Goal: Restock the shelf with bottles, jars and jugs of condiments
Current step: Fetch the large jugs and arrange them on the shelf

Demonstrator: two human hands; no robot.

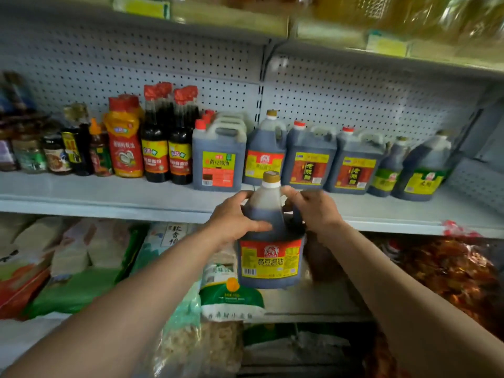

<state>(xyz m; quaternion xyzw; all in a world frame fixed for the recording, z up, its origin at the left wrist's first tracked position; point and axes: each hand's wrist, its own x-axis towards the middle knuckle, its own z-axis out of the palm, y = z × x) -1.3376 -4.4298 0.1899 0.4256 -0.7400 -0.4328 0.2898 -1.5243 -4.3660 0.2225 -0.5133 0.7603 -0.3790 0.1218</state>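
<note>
Hanging jug (270, 241) between both grips

Two hands hold a jug of dark sauce in front of a shop shelf.

The left hand (231, 219) wraps the shoulder of the jug (270, 241); the right hand (313, 207) grips its handle side. The jug has a gold cap and a red and yellow label. Behind it, the grey shelf (109, 197) carries a row of similar jugs (311, 156), dark bottles (155, 148) and small jars (30, 154).
</note>
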